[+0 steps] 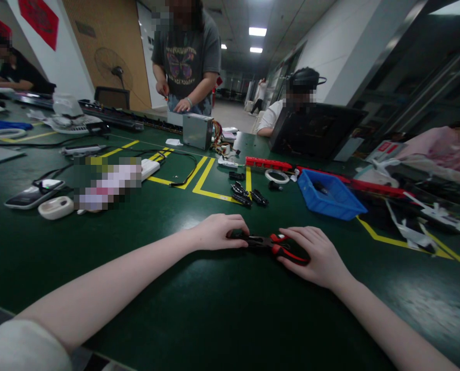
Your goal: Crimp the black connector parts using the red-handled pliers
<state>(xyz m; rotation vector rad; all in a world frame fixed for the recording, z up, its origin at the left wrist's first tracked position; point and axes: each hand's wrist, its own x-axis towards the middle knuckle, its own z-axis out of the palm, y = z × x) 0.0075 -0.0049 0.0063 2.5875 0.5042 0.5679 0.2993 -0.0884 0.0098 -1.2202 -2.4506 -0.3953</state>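
Low over the green table (214,304), my right hand (318,255) is closed round the red-and-black handles of a pair of pliers (288,252). The jaws point left, toward my left hand (222,232). Between its thumb and fingers my left hand pinches a small black part (235,235), mostly hidden by the fingers. The plier jaws meet or overlap this part; I cannot tell how firmly they grip it. Just beyond my hands lie several small black parts (241,194) in a loose group.
A blue bin (330,196) with dark pieces stands at right, near red power strips (268,164) and a white tape ring (276,177). A metal power supply box (197,132) sits farther back. At left are a phone (34,195) and cables. Other people work around the table.
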